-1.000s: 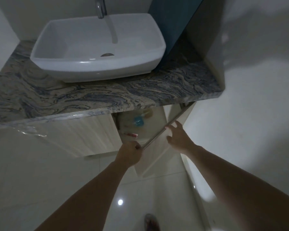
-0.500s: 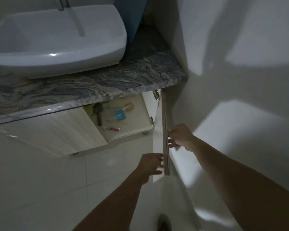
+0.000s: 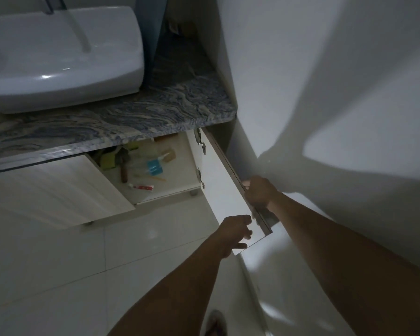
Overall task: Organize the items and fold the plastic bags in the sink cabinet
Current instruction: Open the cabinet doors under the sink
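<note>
Head view: the door (image 3: 222, 190) of the cabinet (image 3: 58, 187) under the sink (image 3: 58, 59) stands wide open, swung right toward the wall (image 3: 325, 93). The right hand (image 3: 260, 192) grips the door's top edge, fingers curled over it. The left hand (image 3: 235, 229) lies with loosely spread fingers on the door's inner face near its free corner.

Inside the cabinet, left of the door, lie a hammer (image 3: 124, 166), a blue packet (image 3: 155, 166) and a small tube (image 3: 142, 187); I cannot make out any plastic bags.

Risk: pushed further, the door could strike the wall or strain its hinges (image 3: 200, 141).

Half a second ago the door stood edge-on; now it has swung wider, showing its inner face.
</note>
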A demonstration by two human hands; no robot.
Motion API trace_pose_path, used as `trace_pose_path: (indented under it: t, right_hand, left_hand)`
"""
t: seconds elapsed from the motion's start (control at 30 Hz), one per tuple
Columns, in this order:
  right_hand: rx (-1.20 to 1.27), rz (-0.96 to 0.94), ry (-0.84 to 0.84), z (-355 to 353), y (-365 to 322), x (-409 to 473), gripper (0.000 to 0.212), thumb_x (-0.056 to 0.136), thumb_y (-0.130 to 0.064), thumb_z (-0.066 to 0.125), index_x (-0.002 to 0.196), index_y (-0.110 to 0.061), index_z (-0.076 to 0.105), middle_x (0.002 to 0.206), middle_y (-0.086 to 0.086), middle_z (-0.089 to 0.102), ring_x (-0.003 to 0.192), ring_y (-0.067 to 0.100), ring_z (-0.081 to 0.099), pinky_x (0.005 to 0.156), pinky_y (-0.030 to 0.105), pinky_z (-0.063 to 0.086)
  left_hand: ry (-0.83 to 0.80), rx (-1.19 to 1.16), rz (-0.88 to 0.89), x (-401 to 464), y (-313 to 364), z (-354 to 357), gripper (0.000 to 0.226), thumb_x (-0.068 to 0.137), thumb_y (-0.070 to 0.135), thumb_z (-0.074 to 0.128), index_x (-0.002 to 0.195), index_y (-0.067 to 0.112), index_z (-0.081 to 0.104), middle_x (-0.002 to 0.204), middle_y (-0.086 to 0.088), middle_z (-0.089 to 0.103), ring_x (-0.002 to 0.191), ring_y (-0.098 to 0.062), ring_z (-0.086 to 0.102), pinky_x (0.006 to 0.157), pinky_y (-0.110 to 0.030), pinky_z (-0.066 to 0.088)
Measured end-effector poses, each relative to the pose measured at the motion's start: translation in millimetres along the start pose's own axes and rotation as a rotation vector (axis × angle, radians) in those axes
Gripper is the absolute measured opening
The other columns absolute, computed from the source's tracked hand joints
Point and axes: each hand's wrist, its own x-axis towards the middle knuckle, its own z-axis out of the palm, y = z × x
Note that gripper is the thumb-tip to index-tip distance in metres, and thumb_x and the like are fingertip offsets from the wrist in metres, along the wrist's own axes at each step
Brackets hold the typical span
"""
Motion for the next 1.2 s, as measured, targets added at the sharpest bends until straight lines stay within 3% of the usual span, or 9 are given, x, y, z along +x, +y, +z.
trace_pose_path:
  t: [0.1,0.2,0.4,0.5,0.57,0.67,0.9,1.07,1.2]
  right_hand:
    - [-0.033,-0.021,0.016,-3,-5,-3,0.035,0.094,-0.003,0.049,0.128,-0.001,0.059,0.127,0.016,0.062,0.121,0.033,0.056,0.094,0.031,0.047]
    - [-0.084,-0.063,0.025,-9,-22,-4,0.01,0.091,0.0,0.051,0.091,-0.004,0.06,0.094,0.007,0.06,0.11,0.031,0.06,0.074,0.023,0.047]
    - [-0.156,-0.218,-0.037,-9,-92,7,0.039,0.087,-0.001,0.046,0.062,-0.023,0.026,0.073,-0.008,0.034,0.086,0.02,0.045,0.063,0.02,0.035]
    - [-0.157,-0.261,-0.085,6,-131,21,0.032,0.085,-0.004,0.046,0.065,-0.027,0.035,0.077,-0.009,0.042,0.086,0.018,0.048,0.066,0.019,0.037]
    - [-0.14,-0.313,-0.136,20,-162,25,0.021,0.09,-0.009,0.047,0.104,-0.011,0.063,0.114,0.002,0.06,0.113,0.024,0.054,0.089,0.024,0.046]
    - [-0.18,-0.385,-0.173,43,-215,25,0.048,0.095,-0.012,0.047,0.143,-0.006,0.045,0.146,0.013,0.045,0.132,0.027,0.045,0.108,0.031,0.038]
    - [-0.235,-0.519,-0.228,121,-335,42,0.05,0.094,-0.003,0.047,0.142,-0.006,0.039,0.146,0.014,0.044,0.133,0.029,0.042,0.108,0.041,0.039]
    - [-0.399,-0.575,-0.168,173,-392,69,0.077,0.092,-0.006,0.05,0.155,-0.012,0.007,0.163,0.002,0.006,0.15,0.024,0.002,0.121,0.049,0.013]
    - [-0.561,-0.578,-0.039,203,-409,94,0.087,0.087,-0.021,0.058,0.154,-0.014,0.004,0.159,0.006,0.016,0.147,0.027,0.013,0.119,0.051,0.008]
  left_hand:
    - [0.093,0.052,0.008,-4,3,-9,0.032,0.087,-0.002,0.055,0.113,0.015,0.061,0.115,-0.005,0.06,0.1,-0.019,0.059,0.071,-0.031,0.052]
    - [0.224,0.031,0.02,-15,10,-36,0.01,0.088,0.005,0.057,0.086,0.015,0.06,0.096,-0.011,0.059,0.083,-0.019,0.055,0.066,-0.029,0.044]
    - [0.482,0.027,-0.009,-50,26,-121,0.014,0.088,0.001,0.056,0.076,0.009,0.055,0.08,-0.006,0.052,0.079,-0.021,0.052,0.069,-0.034,0.045]
    - [0.574,-0.022,-0.022,-71,32,-172,0.012,0.087,0.004,0.06,0.078,0.01,0.055,0.08,-0.006,0.05,0.089,-0.025,0.051,0.077,-0.039,0.045]
    - [0.628,-0.078,-0.011,-85,35,-206,0.007,0.088,0.007,0.063,0.09,0.007,0.057,0.086,-0.006,0.053,0.092,-0.025,0.052,0.078,-0.039,0.045]
    - [0.689,-0.159,0.009,-102,37,-257,0.015,0.088,0.01,0.065,0.101,0.005,0.059,0.097,-0.009,0.054,0.093,-0.027,0.051,0.079,-0.039,0.044]
    - [0.776,-0.322,0.06,-120,29,-382,0.021,0.089,0.022,0.066,0.101,0.006,0.058,0.097,-0.01,0.056,0.096,-0.029,0.053,0.082,-0.042,0.045]
    - [0.772,-0.446,0.075,-118,28,-457,0.019,0.09,0.025,0.065,0.08,0.011,0.056,0.08,-0.003,0.053,0.095,-0.028,0.053,0.086,-0.044,0.045]
    - [0.784,-0.47,0.076,-109,28,-504,0.023,0.091,0.028,0.064,0.081,0.009,0.056,0.078,-0.003,0.053,0.093,-0.028,0.054,0.088,-0.045,0.047]
